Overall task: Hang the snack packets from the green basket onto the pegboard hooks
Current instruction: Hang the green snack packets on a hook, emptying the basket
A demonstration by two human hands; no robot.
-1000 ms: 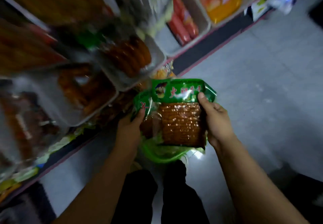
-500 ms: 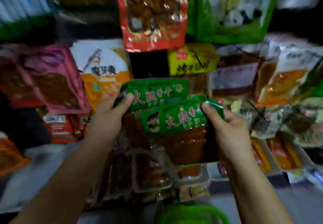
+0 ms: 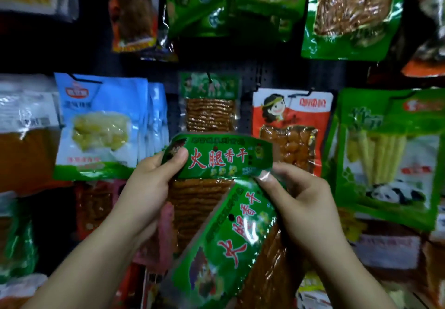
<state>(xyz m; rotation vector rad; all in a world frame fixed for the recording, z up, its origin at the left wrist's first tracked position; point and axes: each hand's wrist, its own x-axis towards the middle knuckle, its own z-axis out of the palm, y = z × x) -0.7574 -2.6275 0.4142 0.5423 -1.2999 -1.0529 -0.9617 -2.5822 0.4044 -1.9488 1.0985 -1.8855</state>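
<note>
Two green snack packets are held up in front of the pegboard (image 3: 265,75), one in each hand. The left hand (image 3: 149,188) pinches the upper packet (image 3: 218,157) at the left end of its green header, thumb on the front and fingers curled behind, so the header stands level with its red lettering upright. The right hand (image 3: 303,202) grips the lower packet (image 3: 231,239) by its top corner, thumb pressed on the glossy film; this packet tilts steeply, its header running down toward the lower left and its brown contents trailing under the right wrist. The two headers overlap just below the upper packet's lettering.

Directly above the upper packet, a matching hung packet (image 3: 210,102) sits on a hook (image 3: 209,77) of the pegboard, its lower edge just behind the upper packet's top edge. Left of the hung packet hang blue packets (image 3: 101,125), close beside it; right of it hangs a red-and-white packet (image 3: 291,125), also close. A strip of bare dark pegboard shows above the hung packet, beneath a higher row of green bags (image 3: 351,12). A panda-printed green bag (image 3: 387,157) hangs beyond the right hand.
</note>
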